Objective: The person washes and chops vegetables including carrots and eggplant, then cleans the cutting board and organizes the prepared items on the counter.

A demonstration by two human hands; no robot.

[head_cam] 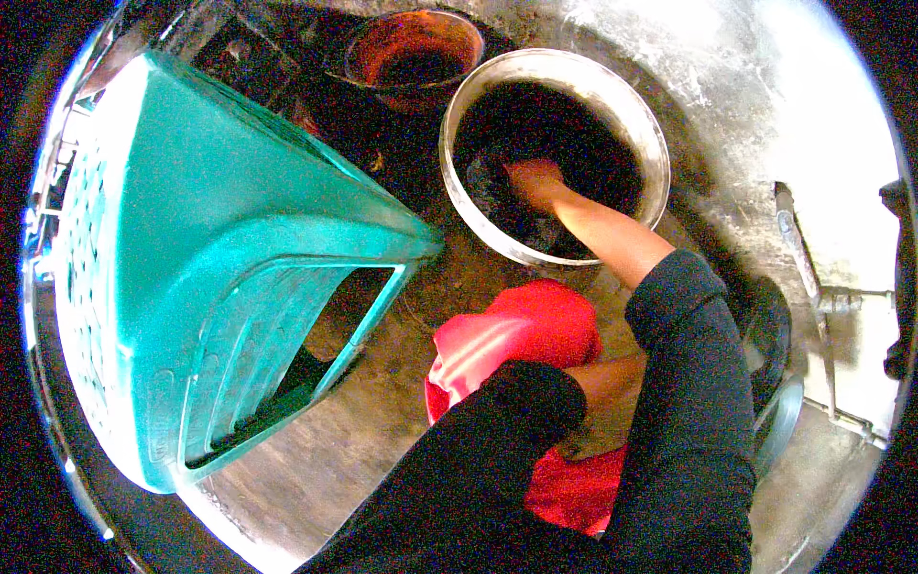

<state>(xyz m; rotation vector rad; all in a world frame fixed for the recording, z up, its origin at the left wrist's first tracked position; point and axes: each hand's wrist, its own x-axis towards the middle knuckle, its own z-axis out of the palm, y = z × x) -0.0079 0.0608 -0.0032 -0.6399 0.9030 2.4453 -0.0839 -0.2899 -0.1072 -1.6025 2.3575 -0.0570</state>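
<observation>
My right hand (529,181) reaches into a wide, pale-rimmed round basin (558,59). The basin holds dark contents (592,143), too dark to identify, and my fingertips are lost in them; whether they grip anything cannot be told. A dark sleeve is pushed up my right forearm. My left hand cannot be made out; a second dark-clothed limb (495,438) crosses the bottom of the view. Beyond its end lies bright red fabric (527,323), with more red fabric (577,488) between the dark sleeves.
A teal plastic stool (237,172) fills the left side. Behind the basin stands a reddish-brown round vessel (419,43). Pipes (825,344) run along the pale wall at right. Near them, a grey round-rimmed object (782,423) is partly hidden by my right sleeve. The floor is stained concrete.
</observation>
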